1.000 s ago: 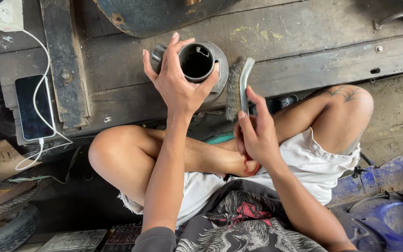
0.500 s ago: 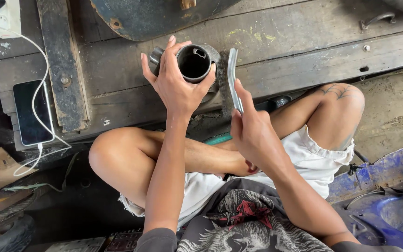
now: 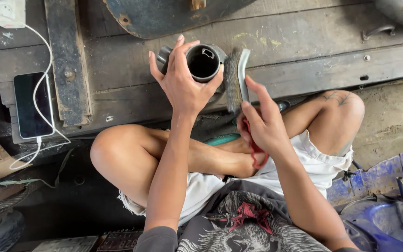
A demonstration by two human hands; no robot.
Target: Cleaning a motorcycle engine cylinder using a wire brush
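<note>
A: Two hands up, both busy. The left hand (image 3: 183, 86) is wrapped around a dark metal cylinder (image 3: 203, 63), fingers curled over its wall, open mouth facing up toward the head. The right hand (image 3: 263, 122) is closed on the red grip of a wire brush (image 3: 237, 77).

B: Where does the brush sit against the cylinder?

A: Just beside it, on the cylinder's right. The brush's long axis runs roughly straight away from the body, bristle side turned toward the cylinder wall. Touching or a hair apart, I cannot tell from here. The right hand is below and right of the cylinder; the left hand is the nearer, being on it.

B: The cylinder's own axis?

A: Close to upright toward the camera, tilted slightly. It is held up over the edge of the wooden planks (image 3: 304, 37).

B: Room to move?

A: Open on the right side and above the planks. Below, the crossed legs and the right knee (image 3: 336, 109) sit close under the right forearm. Far left, a phone (image 3: 31, 105) on its white cable (image 3: 47, 51) lies well apart. A curved dark blue panel (image 3: 164, 16) lies beyond the cylinder
</note>
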